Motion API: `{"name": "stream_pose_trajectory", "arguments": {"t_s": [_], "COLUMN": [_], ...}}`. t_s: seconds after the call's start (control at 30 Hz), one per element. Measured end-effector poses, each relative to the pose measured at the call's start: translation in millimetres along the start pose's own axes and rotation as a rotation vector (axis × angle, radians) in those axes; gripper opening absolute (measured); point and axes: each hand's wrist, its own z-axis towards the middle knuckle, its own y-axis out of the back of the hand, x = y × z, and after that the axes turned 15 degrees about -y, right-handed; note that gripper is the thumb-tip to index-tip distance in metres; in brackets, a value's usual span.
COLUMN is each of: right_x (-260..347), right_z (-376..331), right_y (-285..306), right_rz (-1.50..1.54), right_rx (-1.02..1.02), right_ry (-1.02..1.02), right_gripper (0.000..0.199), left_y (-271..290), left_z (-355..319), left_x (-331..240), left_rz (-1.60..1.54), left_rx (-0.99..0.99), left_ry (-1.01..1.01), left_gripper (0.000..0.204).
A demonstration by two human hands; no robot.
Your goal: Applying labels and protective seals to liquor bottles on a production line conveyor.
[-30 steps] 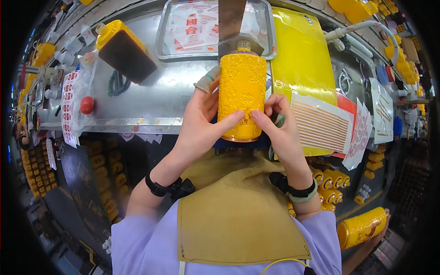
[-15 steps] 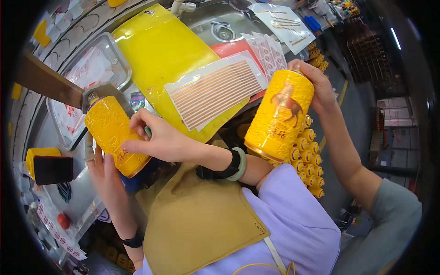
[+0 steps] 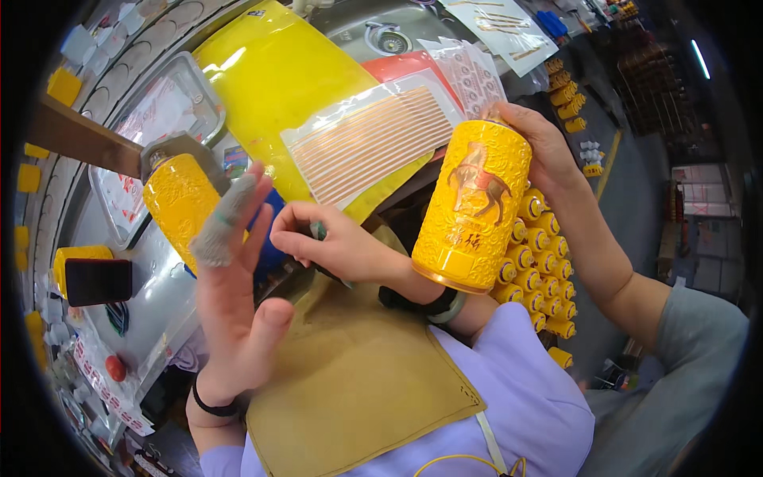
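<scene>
A yellow embossed bottle [image 3: 176, 200] sits tilted with its neck at a grey block on the end of a brown bar. In front of it my left hand [image 3: 230, 310] is raised and open, fingers spread, with pale fabric covers on some fingers; it hides the bottle's lower part. My right hand [image 3: 330, 242], apart from the bottle, has its fingers curled in and thumb against them; anything inside is hidden. A co-worker's hand [image 3: 544, 147] grips the neck of another yellow bottle [image 3: 477, 211], with a horse relief facing me, above my right forearm.
A sheet of copper-coloured strips [image 3: 373, 135] lies on a yellow mat [image 3: 270, 71] beside a sink [image 3: 350, 32]. A clear tray [image 3: 211, 115] is at the left, with a black phone [image 3: 98, 282] nearer me. Several yellow bottles [image 3: 540, 262] stand low at the right.
Both my hands have come off the clamped bottle: the left has risen open in front of it, the right has drawn back toward me. The co-worker's bottle has shifted slightly left and down.
</scene>
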Motion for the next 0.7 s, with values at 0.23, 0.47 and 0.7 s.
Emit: {"name": "stream_pose_trajectory", "arguments": {"t_s": [0.23, 0.47, 0.7], "right_x": [113, 90, 100], "right_z": [-89, -179, -188], "right_y": [90, 217, 192], "right_rz": [-0.006, 0.204, 0.23], "right_rx": [-0.368, -0.387, -0.452], "right_ry": [-0.029, -0.198, -0.21], "right_gripper": [0.024, 0.028, 0.029], "left_y": [-36, -85, -127], "left_z": [24, 47, 50], "left_x": [8, 17, 34], "left_rz": [-0.36, -0.431, -0.616], "left_rx": [0.258, 0.403, 0.708], "left_ry": [0.313, 0.52, 0.743], "left_gripper": [0.066, 0.066, 0.075]}}
